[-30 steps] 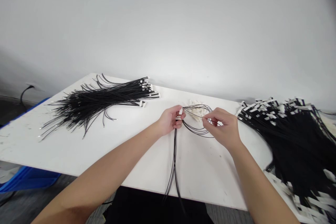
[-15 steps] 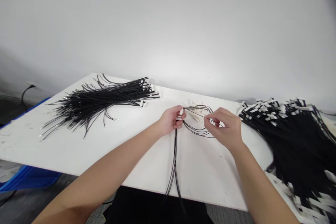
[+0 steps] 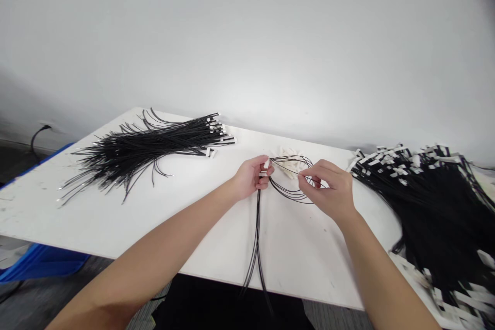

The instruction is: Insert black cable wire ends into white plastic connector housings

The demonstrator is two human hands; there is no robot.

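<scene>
My left hand (image 3: 251, 177) is closed around a small white connector (image 3: 266, 164) and a few thin black wires (image 3: 257, 237) that hang down over the table's near edge. The wires loop (image 3: 288, 191) from the connector across to my right hand (image 3: 328, 188). That hand pinches the far ends of the looped wires between thumb and fingers. A small heap of white connectors (image 3: 288, 163) lies just behind the loop.
The white table (image 3: 96, 216) carries a fanned bundle of black wires with white ends (image 3: 150, 147) at the back left. A large pile of black wires with white tags (image 3: 436, 201) fills the right side. A blue bin (image 3: 38, 263) sits below the table's left edge.
My right hand has shifted slightly along the wire loop, moving a little left and down. My left hand has stayed in place.
</scene>
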